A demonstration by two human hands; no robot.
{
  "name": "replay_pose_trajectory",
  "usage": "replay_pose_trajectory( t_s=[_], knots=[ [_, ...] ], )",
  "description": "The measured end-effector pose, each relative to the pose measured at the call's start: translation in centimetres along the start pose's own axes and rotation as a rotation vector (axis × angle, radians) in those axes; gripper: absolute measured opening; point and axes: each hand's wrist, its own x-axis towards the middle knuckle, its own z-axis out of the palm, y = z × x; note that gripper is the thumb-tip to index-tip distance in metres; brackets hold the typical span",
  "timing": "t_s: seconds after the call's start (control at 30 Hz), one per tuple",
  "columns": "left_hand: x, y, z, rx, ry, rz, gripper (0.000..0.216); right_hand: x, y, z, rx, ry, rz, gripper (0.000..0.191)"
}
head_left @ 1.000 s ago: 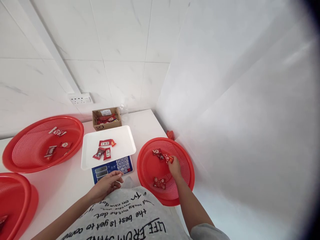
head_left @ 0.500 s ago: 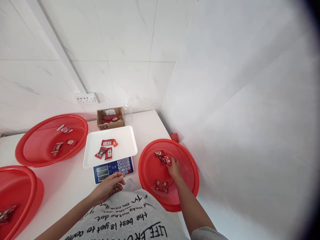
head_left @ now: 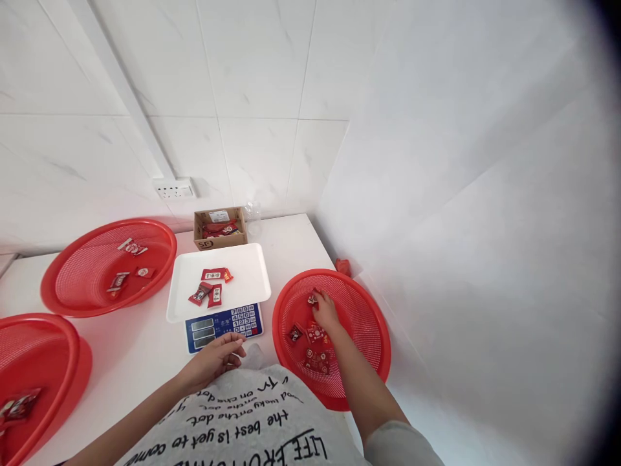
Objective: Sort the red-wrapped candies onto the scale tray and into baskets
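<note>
My right hand (head_left: 326, 314) reaches into the red basket (head_left: 380, 301) on the right. Its fingers pinch a small red candy packet (head_left: 313, 299) near the far side. Several other red packets (head_left: 317, 360) lie on the bottom, closer to my body. My left hand (head_left: 216, 358) rests in front of my shirt, loosely curved with nothing in it, beside the keypad of the blue digital scale (head_left: 224, 323). On top of the scale sits a white tray (head_left: 250, 275), where several red wrapped candies (head_left: 214, 296) lie together.
Behind the tray a cardboard box (head_left: 220, 241) holds red packets, with a clear plastic container (head_left: 253, 218) beside it. To the left stand another red basket (head_left: 58, 278) and a nearer one (head_left: 72, 349), both with packets. The wall bears a socket (head_left: 173, 188).
My right hand has moved toward the basket's far side. Packets that were beside it now lie lower and spread out on the bottom. My left hand stays nearly still.
</note>
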Motion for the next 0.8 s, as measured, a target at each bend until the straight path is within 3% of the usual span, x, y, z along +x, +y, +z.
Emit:
replay_pose_trajectory(
  t_s=[0.13,0.37,0.5,0.67,0.8],
  knots=[
    [0.1,-0.1,-0.5,-0.001,0.0,0.007,0.045,0.8,-1.1,1.1,-0.028,-0.024,0.014,0.049],
    [-0.3,0.1,-1.0,-0.017,0.018,0.01,0.042,-1.9,-1.1,1.4,0.079,0.012,0.031,0.03],
    [-0.6,0.3,-1.2,-0.038,0.013,-0.003,0.042,-3.8,-2.0,0.6,0.221,0.066,0.08,0.044],
    [-0.7,0.3,-1.6,-0.009,-0.017,-0.015,0.041,-7.3,-7.6,0.1,0.678,-0.023,0.098,0.049],
    [-0.9,0.4,-1.9,0.048,-0.058,0.015,0.041,-8.8,-13.9,1.4,0.808,-0.153,0.041,0.041]
  ],
)
